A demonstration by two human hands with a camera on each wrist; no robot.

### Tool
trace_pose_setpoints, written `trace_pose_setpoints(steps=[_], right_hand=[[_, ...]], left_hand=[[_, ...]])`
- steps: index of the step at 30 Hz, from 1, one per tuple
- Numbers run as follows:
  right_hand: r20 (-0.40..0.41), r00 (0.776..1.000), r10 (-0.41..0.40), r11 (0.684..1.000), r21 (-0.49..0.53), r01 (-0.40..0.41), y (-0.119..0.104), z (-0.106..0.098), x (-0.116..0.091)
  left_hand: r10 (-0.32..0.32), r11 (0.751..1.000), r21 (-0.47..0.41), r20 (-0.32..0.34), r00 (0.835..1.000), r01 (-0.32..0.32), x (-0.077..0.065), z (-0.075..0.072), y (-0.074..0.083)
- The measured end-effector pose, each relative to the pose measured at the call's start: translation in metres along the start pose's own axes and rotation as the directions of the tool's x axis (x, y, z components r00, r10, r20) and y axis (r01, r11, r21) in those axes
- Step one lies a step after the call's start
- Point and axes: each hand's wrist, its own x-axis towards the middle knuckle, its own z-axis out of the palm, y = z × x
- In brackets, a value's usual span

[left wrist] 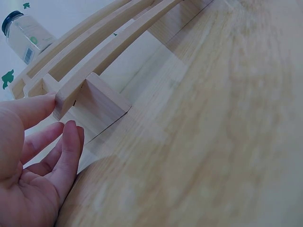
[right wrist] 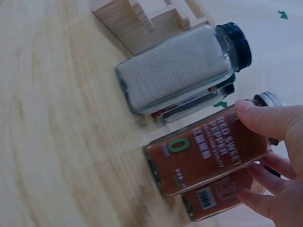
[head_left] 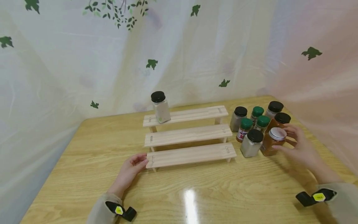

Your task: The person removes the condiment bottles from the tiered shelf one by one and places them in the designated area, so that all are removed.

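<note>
A three-tier wooden spice rack (head_left: 190, 155) stands on the table. A white-filled jar with a black lid (head_left: 162, 112) is upright at the left end of its top tier. My left hand (head_left: 131, 169) is at the left end of the bottom tier. In the left wrist view, one digit of the left hand (left wrist: 38, 161) touches the board's corner, the other fingers loosely bent below. At the right, my right hand (head_left: 300, 147) grips an orange-red spice jar with a silver lid (head_left: 271, 144), the thumb (right wrist: 260, 116) on one side and fingers on the other.
Beside the rack's right end, several jars stand close together: a black-lidded pale jar (head_left: 251, 146) in front, green-lidded bottles (head_left: 242, 132) behind it, and another orange-red jar (head_left: 282, 118) behind the gripped one. A leaf-patterned curtain (head_left: 181, 62) hangs behind the wooden table (head_left: 92, 155).
</note>
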Motion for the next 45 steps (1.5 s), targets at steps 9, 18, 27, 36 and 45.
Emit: trace_pose_setpoints(steps=[9,18,27,36,45], right_hand=[[-0.126,0.985,-0.116,0.983,0.125,0.132,-0.01,-0.014,0.007],[-0.232,0.965,-0.124,0.963,0.207,0.174,-0.019,-0.008,0.008],[-0.181,0.891,-0.417,0.888,0.131,0.442,-0.085,0.03,0.003],[-0.098,0.897,-0.431,0.869,0.223,0.442,-0.103,0.066,0.006],[-0.053,0.89,-0.453,0.854,0.26,0.45,-0.117,0.093,0.014]], left_hand=[[0.01,1.0,0.006,0.006,1.0,-0.01,0.001,0.0,0.001],[0.009,1.0,-0.022,0.005,1.0,-0.009,0.0,-0.001,-0.001],[0.003,0.999,-0.034,0.005,1.0,-0.003,0.0,-0.001,-0.001],[0.013,1.0,-0.006,0.018,1.0,-0.012,-0.002,-0.001,0.0],[0.016,1.0,-0.009,0.022,1.0,-0.016,-0.001,-0.002,0.0]])
